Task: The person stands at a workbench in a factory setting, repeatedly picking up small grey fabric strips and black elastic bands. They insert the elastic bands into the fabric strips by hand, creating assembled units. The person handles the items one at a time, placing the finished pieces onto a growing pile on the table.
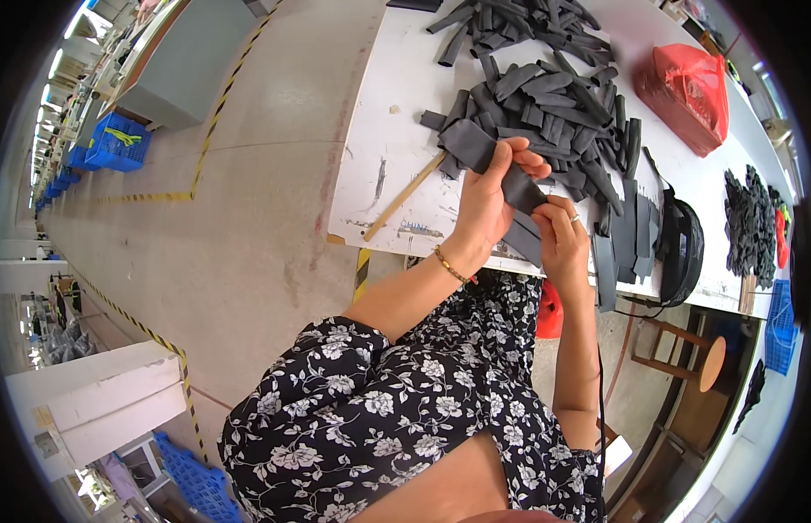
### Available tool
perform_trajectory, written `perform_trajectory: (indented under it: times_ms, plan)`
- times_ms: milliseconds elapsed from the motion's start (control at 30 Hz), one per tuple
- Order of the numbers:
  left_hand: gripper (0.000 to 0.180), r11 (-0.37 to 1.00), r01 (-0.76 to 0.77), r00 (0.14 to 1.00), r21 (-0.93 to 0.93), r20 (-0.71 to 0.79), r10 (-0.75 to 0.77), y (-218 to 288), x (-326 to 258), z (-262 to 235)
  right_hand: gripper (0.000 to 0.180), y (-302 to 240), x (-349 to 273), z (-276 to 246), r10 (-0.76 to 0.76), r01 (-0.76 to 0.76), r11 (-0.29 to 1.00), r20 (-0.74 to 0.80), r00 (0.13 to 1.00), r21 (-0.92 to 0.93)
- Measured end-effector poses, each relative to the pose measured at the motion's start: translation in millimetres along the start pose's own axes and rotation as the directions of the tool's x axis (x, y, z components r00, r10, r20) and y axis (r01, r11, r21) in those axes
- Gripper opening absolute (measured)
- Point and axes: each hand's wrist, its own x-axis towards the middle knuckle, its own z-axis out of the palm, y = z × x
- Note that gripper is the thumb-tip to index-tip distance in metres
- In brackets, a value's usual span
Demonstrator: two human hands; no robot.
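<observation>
A flat dark strip (468,146), fabric-like and somewhat glossy, stretches between my two hands above the near edge of the white table (357,187). My left hand (482,209) grips its middle, thumb on top and fingers curled behind. At the strip's near right end, my right hand (561,240) pinches it between thumb and fingers. Another dark flat piece (523,239) shows below, between the hands. Just beyond them lies a heap of dark rolled or folded pieces (554,109). A thin wooden stick (404,198) rests on the table left of my left hand.
Flat dark strips (637,231) and a black bag (682,248) lie to the right. Farther back sit a red plastic bag (684,96) and another dark pile (749,222). A wooden stool (711,363) stands at lower right. Blue crates (118,144) stand across the aisle at left.
</observation>
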Motion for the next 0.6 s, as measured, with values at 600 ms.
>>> perform_trajectory:
  times_ms: [600]
  plan:
    - [0.029, 0.993, 0.039, 0.998, -0.108, -0.040, -0.044, -2, -10, 0, 0.008, -11, 6, 3, 0.046, -0.046, 0.999, 0.031, 0.998, 0.022]
